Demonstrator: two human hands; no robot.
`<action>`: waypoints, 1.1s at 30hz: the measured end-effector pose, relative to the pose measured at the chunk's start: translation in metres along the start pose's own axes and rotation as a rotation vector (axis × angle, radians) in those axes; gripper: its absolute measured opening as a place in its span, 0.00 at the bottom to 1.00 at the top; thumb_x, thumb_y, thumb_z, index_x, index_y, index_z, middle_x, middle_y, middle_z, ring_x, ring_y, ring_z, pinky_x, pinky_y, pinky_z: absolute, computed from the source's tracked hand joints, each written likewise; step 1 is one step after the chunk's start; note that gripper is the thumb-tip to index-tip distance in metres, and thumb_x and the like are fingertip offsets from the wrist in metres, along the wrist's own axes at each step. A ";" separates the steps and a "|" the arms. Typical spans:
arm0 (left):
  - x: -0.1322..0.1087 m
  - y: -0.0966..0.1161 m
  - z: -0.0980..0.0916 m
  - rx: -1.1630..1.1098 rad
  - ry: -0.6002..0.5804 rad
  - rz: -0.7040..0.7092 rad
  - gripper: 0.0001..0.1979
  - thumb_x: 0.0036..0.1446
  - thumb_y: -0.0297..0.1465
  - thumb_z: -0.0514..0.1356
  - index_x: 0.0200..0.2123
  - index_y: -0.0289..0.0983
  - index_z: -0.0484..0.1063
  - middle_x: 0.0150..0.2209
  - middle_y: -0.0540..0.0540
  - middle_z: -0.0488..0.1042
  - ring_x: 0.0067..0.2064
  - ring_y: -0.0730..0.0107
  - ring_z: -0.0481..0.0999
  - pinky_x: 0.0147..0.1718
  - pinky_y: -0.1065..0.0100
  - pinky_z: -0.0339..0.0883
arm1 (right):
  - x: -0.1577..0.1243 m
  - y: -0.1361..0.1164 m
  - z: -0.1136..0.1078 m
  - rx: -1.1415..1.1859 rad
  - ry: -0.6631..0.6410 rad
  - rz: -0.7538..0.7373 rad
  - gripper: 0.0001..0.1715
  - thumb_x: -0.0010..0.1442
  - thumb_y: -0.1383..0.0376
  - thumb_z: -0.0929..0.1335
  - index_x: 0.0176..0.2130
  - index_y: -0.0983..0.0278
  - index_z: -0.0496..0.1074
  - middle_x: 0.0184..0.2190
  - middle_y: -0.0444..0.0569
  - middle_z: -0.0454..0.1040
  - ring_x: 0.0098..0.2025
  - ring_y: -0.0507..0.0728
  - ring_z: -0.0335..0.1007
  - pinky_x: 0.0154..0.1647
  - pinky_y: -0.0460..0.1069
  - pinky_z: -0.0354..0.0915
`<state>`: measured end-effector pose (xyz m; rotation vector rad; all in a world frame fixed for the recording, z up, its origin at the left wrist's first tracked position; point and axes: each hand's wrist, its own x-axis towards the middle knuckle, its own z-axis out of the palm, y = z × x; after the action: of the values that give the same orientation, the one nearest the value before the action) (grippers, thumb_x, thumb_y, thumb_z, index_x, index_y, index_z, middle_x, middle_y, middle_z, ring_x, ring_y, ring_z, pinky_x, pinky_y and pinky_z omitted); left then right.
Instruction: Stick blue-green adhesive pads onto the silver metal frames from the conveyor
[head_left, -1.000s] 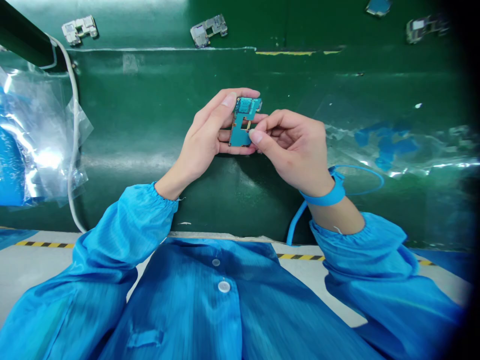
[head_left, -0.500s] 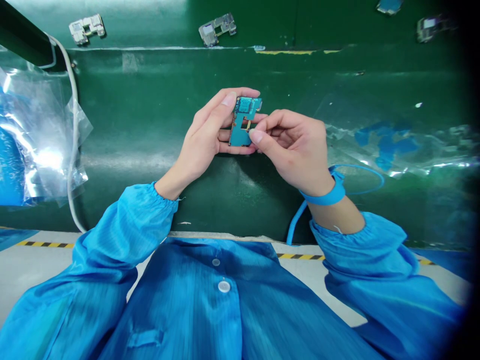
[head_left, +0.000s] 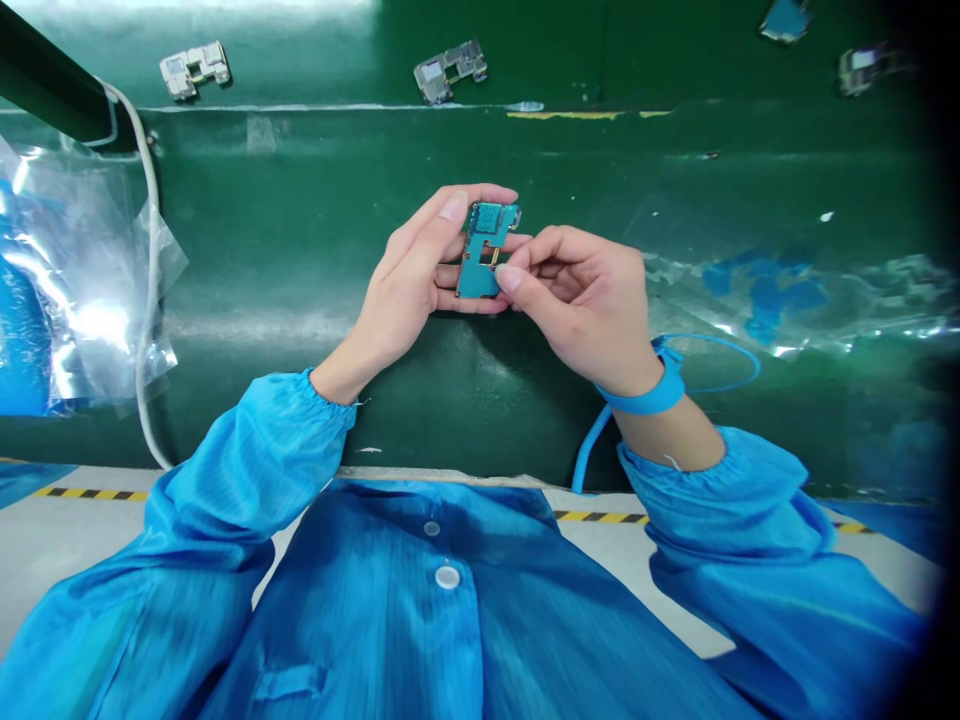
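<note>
A blue-green circuit board (head_left: pixel 477 279) is held upright between the thumb and fingers of my left hand (head_left: pixel 409 260). My left thumb presses its upper left edge, and the other fingers lie behind it. A rectangular socket shows on its upper part, and a notch cuts into its right side. My right hand (head_left: pixel 589 295), with a blue wrist strap (head_left: pixel 649 392), pinches the board's lower right edge between thumb and forefinger. Whether those fingertips also hold something small is hidden.
Across the top lie two circuit boards (head_left: pixel 195 70) (head_left: pixel 450 72), with a blue-topped piece (head_left: pixel 785 20) and another board (head_left: pixel 861 70) at right. At left are clear plastic bags (head_left: pixel 97 290) and a white cable (head_left: pixel 152 250). A coiled blue cord (head_left: pixel 591 450) hangs over the green table's (head_left: pixel 300 250) edge.
The boards along the top have shifted to the right relative to the table. My view has tipped slightly. Both hands keep the same hold on the board, with hardly any movement.
</note>
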<state>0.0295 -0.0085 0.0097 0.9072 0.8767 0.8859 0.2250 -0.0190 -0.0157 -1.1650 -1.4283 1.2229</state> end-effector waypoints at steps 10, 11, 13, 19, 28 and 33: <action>0.000 0.001 0.000 0.055 0.012 -0.022 0.28 0.76 0.54 0.53 0.65 0.42 0.72 0.56 0.43 0.88 0.51 0.56 0.91 0.50 0.57 0.89 | -0.001 0.002 0.001 -0.001 0.000 -0.045 0.26 0.65 0.42 0.80 0.35 0.59 0.77 0.35 0.49 0.82 0.43 0.60 0.84 0.38 0.53 0.82; 0.001 0.000 -0.001 0.068 0.009 -0.021 0.29 0.76 0.55 0.53 0.66 0.42 0.72 0.56 0.43 0.88 0.53 0.55 0.90 0.50 0.57 0.88 | -0.001 0.002 0.001 0.004 0.004 -0.048 0.26 0.64 0.42 0.80 0.35 0.59 0.77 0.35 0.49 0.82 0.42 0.59 0.83 0.38 0.53 0.82; 0.001 -0.001 -0.002 0.080 0.005 -0.013 0.31 0.76 0.56 0.53 0.67 0.42 0.72 0.56 0.43 0.88 0.55 0.54 0.90 0.51 0.56 0.88 | -0.001 0.002 0.001 0.014 0.005 -0.046 0.25 0.64 0.43 0.81 0.35 0.59 0.77 0.34 0.48 0.81 0.40 0.58 0.82 0.37 0.53 0.81; 0.004 -0.008 -0.005 0.082 -0.003 0.030 0.30 0.76 0.55 0.53 0.65 0.41 0.73 0.54 0.42 0.88 0.53 0.52 0.91 0.49 0.54 0.89 | -0.001 0.003 0.001 0.009 -0.006 -0.032 0.23 0.65 0.46 0.81 0.35 0.59 0.77 0.34 0.47 0.81 0.34 0.55 0.78 0.34 0.52 0.79; 0.006 -0.011 -0.008 0.089 -0.010 0.040 0.28 0.77 0.54 0.52 0.64 0.43 0.74 0.51 0.44 0.87 0.53 0.52 0.91 0.47 0.54 0.89 | 0.000 0.000 0.000 0.039 -0.023 -0.012 0.22 0.65 0.48 0.82 0.34 0.60 0.77 0.33 0.47 0.81 0.32 0.53 0.76 0.34 0.52 0.79; 0.005 -0.008 -0.005 0.104 0.000 0.030 0.28 0.78 0.54 0.50 0.65 0.43 0.74 0.52 0.44 0.87 0.54 0.52 0.90 0.48 0.54 0.89 | 0.000 -0.001 0.000 0.030 -0.026 0.009 0.22 0.64 0.48 0.82 0.35 0.60 0.77 0.34 0.47 0.82 0.32 0.53 0.77 0.35 0.53 0.79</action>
<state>0.0288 -0.0059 -0.0005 1.0127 0.9182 0.8720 0.2248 -0.0189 -0.0144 -1.1407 -1.4207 1.2659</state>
